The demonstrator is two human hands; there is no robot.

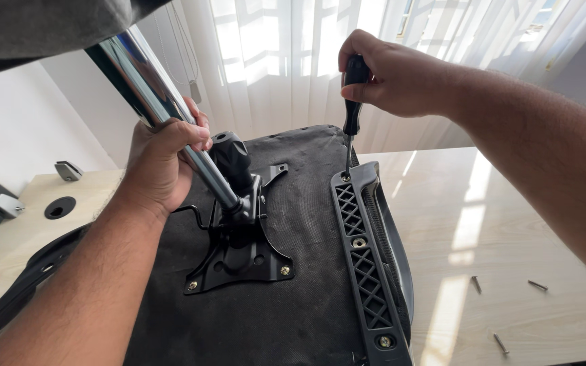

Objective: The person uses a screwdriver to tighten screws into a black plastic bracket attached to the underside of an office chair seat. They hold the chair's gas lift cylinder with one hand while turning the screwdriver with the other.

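you have an upturned office chair seat point(286, 298) lying on a pale wooden table point(510, 224), its black fabric underside facing you. the black tilt mechanism plate point(239, 261) already sits on the seat with brass-coloured bolts showing at its near corners, and the chrome gas lift cylinder point(164, 102) stands in its socket, leaning up toward you. the black plastic armrest bracket point(364, 261) runs along the seat's right edge; the middle and near holes each show a fastener in place, so by the look of it the far hole is the last one on this bracket. three loose screws point(503, 312) lie on the table to the right, well apart from the seat, which suggests more fastening is left, perhaps on the other armrest point(28, 278) at the left edge. your left hand point(161, 163) is wrapped fully closed around the chrome cylinder, just above the black knob point(232, 159). your right hand point(391, 74) is clenched tight on the black handle of a screwdriver point(352, 115), held upright, its tip set in the far hole of the bracket.
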